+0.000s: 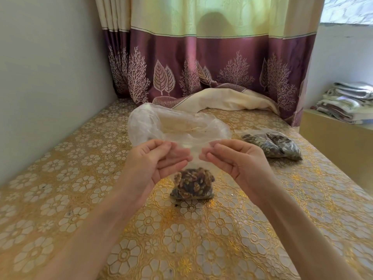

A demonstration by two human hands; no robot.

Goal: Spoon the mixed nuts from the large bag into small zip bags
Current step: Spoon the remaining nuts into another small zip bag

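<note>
Two hands up, both pinching the top edge of one small zip bag (195, 156). My left hand (156, 158) grips the bag's left corner, fingers curled round the plastic; my right hand (235, 158) grips the right corner the same way. Hands are apart, bag mouth stretched between them. Mixed nuts (192, 183) sit in the bag's bottom, which touches the desk (60, 178) with its gold flower-pattern cover. Just behind the small bag lies the large clear bag (177, 126), mouth open and spread; can't tell if nuts are left inside. To the right of the small bag, well apart, filled zip bags (272, 145) lie on the desk. Curtain (201, 63) hangs behind the large bag.
</note>
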